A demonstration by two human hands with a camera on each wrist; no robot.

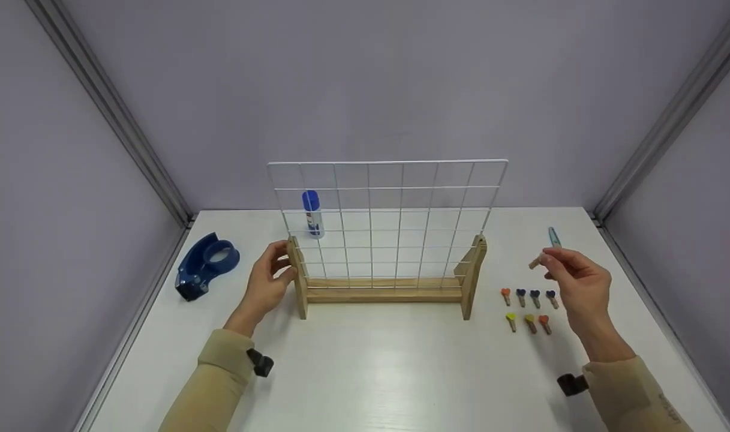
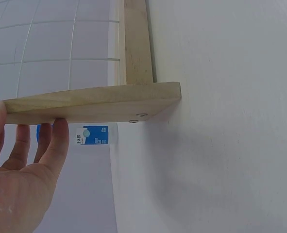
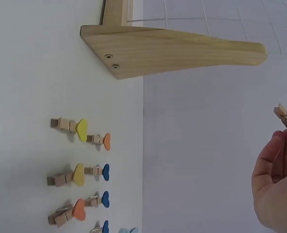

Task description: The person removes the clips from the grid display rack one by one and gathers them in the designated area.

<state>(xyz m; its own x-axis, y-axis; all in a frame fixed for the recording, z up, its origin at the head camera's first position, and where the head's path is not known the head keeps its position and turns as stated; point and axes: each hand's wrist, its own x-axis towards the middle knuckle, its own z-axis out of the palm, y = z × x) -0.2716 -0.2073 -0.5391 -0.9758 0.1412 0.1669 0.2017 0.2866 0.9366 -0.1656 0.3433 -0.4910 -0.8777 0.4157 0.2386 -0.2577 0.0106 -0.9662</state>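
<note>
My left hand [image 1: 270, 282] holds the left wooden side of a stand [image 1: 385, 296] that carries a white wire grid [image 1: 385, 198]. In the left wrist view, the thumb lies at the edge of that side panel [image 2: 94, 104] and fingertips touch its outer face. On the other side, my right hand [image 1: 580, 285] pinches a small wooden clothespin [image 3: 283, 115], raised above the table; its far end is hidden by the fingers. Below it, several clothespins with heart tops lie in two rows, among them a yellow one [image 3: 81, 130], an orange one [image 3: 79, 209] and a blue one [image 3: 106, 172].
A blue tape dispenser [image 1: 200, 270] lies at the left. Behind the grid stands a glue stick [image 1: 312, 215] with a blue cap. A light-blue slender item [image 1: 554, 236] lies behind my right hand. Grey walls [image 1: 365, 90] close off the table's back and sides.
</note>
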